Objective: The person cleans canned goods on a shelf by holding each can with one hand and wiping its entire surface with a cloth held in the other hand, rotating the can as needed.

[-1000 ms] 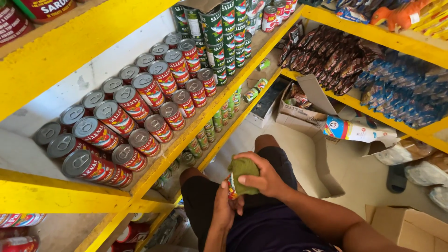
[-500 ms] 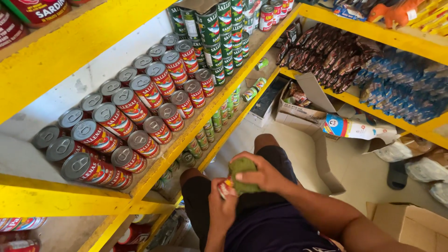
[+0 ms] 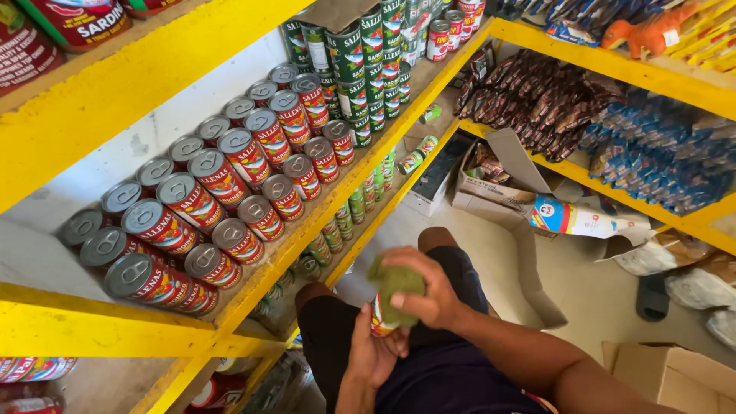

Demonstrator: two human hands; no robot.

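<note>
My left hand (image 3: 374, 354) grips a small red tin can (image 3: 378, 320) from below, over my lap. My right hand (image 3: 426, 285) presses a green cloth (image 3: 394, 287) down on the top of that can. Most of the can is hidden by the cloth and my fingers. I am sitting or crouching in dark shorts beside a yellow shelf (image 3: 115, 77). To the left of my hands, red tin cans (image 3: 222, 207) lie stacked on their sides in rows on the shelf board.
Green cans (image 3: 360, 61) stand stacked further along the same shelf. A second yellow shelf (image 3: 606, 69) on the right holds dark and blue packets. Open cardboard boxes (image 3: 498, 184) sit on the floor ahead, another box (image 3: 667, 376) at the lower right, and a dark sandal (image 3: 652, 295).
My right hand with the green cloth has shifted a little over the top of the can. The can stays in my left hand.
</note>
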